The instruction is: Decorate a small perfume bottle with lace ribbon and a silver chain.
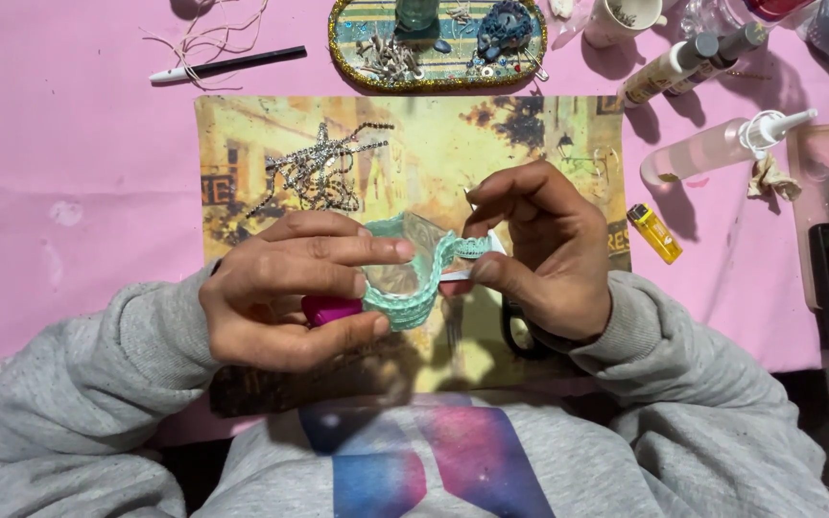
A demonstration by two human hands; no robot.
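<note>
Two hands meet over the printed mat [530,144]: the left hand [285,288] clamps a clear glass [397,280] with a magenta base, while the right hand [539,254] pinches teal lace trim [453,251], its length running leftward around the glass toward the left fingers [376,251].

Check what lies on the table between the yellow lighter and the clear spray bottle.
Head view: nothing lies between the yellow lighter and the clear spray bottle; only bare pink tablecloth crossed by the bottle's shadow.
</note>
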